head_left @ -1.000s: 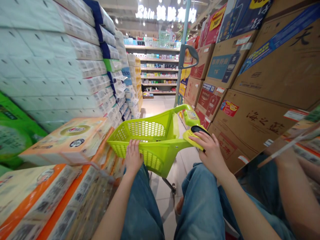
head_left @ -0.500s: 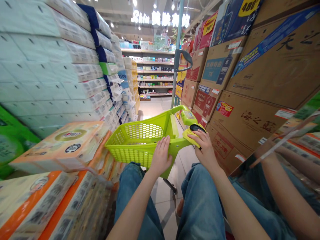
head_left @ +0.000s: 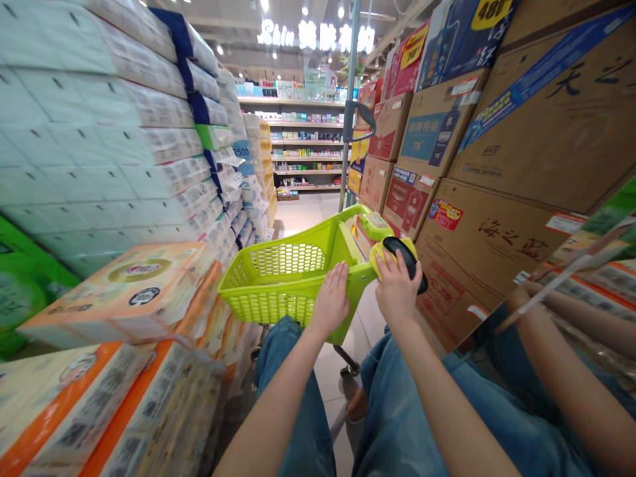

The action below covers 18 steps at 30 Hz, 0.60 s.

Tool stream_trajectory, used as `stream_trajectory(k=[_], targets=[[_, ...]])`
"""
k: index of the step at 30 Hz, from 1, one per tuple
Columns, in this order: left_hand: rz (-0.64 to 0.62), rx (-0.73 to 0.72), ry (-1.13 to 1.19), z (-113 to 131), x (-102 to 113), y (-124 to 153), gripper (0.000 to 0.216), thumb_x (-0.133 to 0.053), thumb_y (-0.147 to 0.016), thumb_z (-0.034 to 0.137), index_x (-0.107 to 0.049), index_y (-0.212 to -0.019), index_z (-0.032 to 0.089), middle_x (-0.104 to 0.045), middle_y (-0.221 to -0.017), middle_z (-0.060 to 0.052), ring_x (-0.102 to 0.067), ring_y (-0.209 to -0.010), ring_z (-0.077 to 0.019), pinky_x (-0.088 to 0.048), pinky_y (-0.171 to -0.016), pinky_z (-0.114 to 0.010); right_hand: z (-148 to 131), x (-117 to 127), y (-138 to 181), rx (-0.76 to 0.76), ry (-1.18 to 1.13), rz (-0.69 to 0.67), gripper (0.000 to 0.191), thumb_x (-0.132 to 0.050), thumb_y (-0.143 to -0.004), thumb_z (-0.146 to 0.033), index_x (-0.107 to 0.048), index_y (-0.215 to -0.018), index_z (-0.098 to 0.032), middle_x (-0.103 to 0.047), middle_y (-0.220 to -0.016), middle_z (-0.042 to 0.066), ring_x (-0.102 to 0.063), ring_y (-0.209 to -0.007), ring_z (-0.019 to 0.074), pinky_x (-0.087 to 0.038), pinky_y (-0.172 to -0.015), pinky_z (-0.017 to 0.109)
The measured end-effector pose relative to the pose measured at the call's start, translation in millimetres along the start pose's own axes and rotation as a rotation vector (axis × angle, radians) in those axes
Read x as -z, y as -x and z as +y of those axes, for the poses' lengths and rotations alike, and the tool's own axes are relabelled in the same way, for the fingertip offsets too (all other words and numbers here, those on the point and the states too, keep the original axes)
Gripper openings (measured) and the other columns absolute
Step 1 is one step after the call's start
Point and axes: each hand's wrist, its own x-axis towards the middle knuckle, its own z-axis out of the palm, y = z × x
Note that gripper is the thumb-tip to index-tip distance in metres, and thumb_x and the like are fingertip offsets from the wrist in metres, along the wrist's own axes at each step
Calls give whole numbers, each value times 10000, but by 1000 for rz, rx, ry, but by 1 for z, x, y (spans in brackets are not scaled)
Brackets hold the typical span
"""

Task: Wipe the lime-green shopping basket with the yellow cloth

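A lime-green shopping cart [head_left: 278, 301] with perforated basket walls stands at an angle before my knees. My left hand [head_left: 330, 301] grips its near side rim, fingers laid over the top edge. Just beyond the cart's handle end, my right hand [head_left: 399, 291] is closed on a yellow cloth [head_left: 378, 250]. A black curved piece [head_left: 405, 260] sits against the cloth under my fingers; its kind is unclear. Close by is the green cart handle [head_left: 375, 225]. My fingers partly cover the cloth.
Tissue packs [head_left: 119, 285] and a tall stack of white packs [head_left: 99, 132] line the left. Cardboard cartons [head_left: 517, 218] rise on the right, beside a reflective panel [head_left: 556, 331]. A metal pole [head_left: 352, 79] stands ahead, with stocked shelves [head_left: 308, 142] behind.
My right hand has shifted slightly right with the yellow cloth, and more of the black piece shows. The cart and my left hand have moved a little right.
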Motion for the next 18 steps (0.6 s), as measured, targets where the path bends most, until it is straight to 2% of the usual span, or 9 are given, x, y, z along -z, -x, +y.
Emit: stream_trajectory(k=[2,5,7,10,15,18], targets=[[6,1,4,0,-3,-1,852,-409,-730,26,-148,-1538,83,-292,-1594,-181,-189,-1512,-256,-270,-1216,-520,-20,-8,7,70,-29,-27,557,-430,-834,-53,-568,-1343,-234,-538,-1461,64,-356,-1429,263,-70,-1177,606],[30,19,15,0,-6,-3,822,-422,-738,44,-183,-1524,75,-319,-1574,-203,-227,-1500,-274,-291,-1202,-540,-36,-15,13,172,-106,-72,568,-429,-840,-43,-559,-1358,-237,-539,-1461,62,-370,-1420,254,-80,-1194,579],[47,33,28,0,-6,-3,815,-425,-739,46,-198,-1521,90,-347,-1558,-200,-255,-1489,-280,-302,-1194,-553,-33,-13,12,233,-137,-84,577,-436,-838,-37,-560,-1356,-258,-546,-1455,49,-400,-1400,254,-62,-1198,585],[51,38,44,0,-4,-2,830,-415,-740,34,-179,-1531,117,-363,-1549,-184,-275,-1481,-279,-311,-1188,-564,-7,-1,5,274,-129,-69,577,-446,-831,-31,-585,-1320,-304,-581,-1421,28,-452,-1360,243,-4,-1188,623],[40,21,49,6,-4,-1,812,-419,-747,33,-190,-1525,72,-358,-1547,-199,-253,-1487,-270,-286,-1211,-523,44,17,-9,75,-124,6,529,-442,-828,-64,-619,-1263,-307,-615,-1379,21,-477,-1346,236,-65,-1172,652],[52,37,50,13,-7,0,830,-422,-748,36,-164,-1535,94,-340,-1561,-182,-258,-1486,-277,-290,-1206,-535,40,15,-8,-5,-101,21,520,-453,-818,-73,-616,-1275,-260,-594,-1401,57,-453,-1365,266,-117,-1166,644]])
